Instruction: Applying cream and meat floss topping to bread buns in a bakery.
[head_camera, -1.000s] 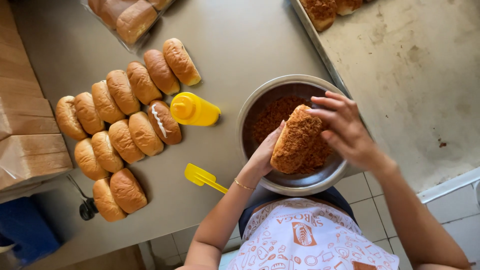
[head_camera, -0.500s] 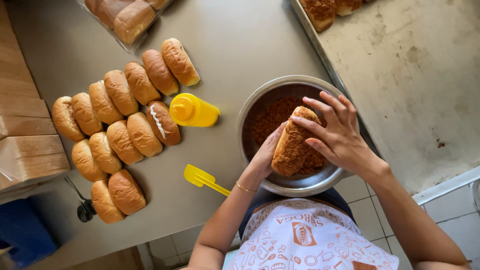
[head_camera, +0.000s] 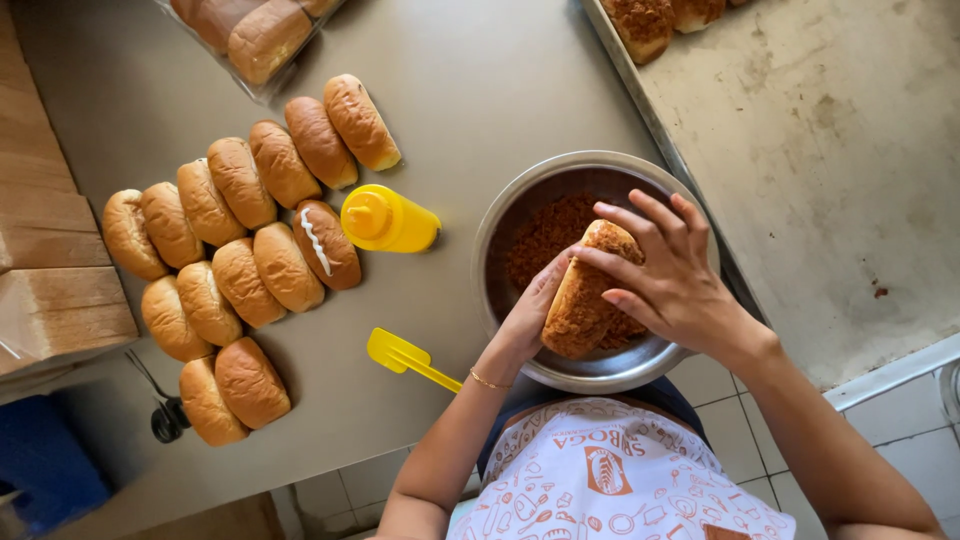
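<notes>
Orange-printed white apron (head_camera: 610, 475) fills the near edge, at 6 o'clock. Just beyond it, both hands work inside a round steel bowl (head_camera: 500, 225) of reddish-brown crumb. The left hand (head_camera: 530, 315) cups the near side of an oblong golden bread roll (head_camera: 590, 295), fingers curled under it; the right hand (head_camera: 675, 275) lies over the top, fingers spread and bent, pressing down. The roll sits tilted against the crumb, its lower face already coated. The step in hand appears to be coating the roll; a next move would call for turning it so the bare crust meets the crumb. At 9 o'clock of the bowl lie a yellow plastic spatula (head_camera: 405, 357) and a yellow squeeze bottle (head_camera: 385, 220). Farther left, plain rolls (head_camera: 240, 240) stand in rows. At 1 o'clock, a worn metal tray (head_camera: 830, 170) holds coated rolls (head_camera: 645, 22).
</notes>
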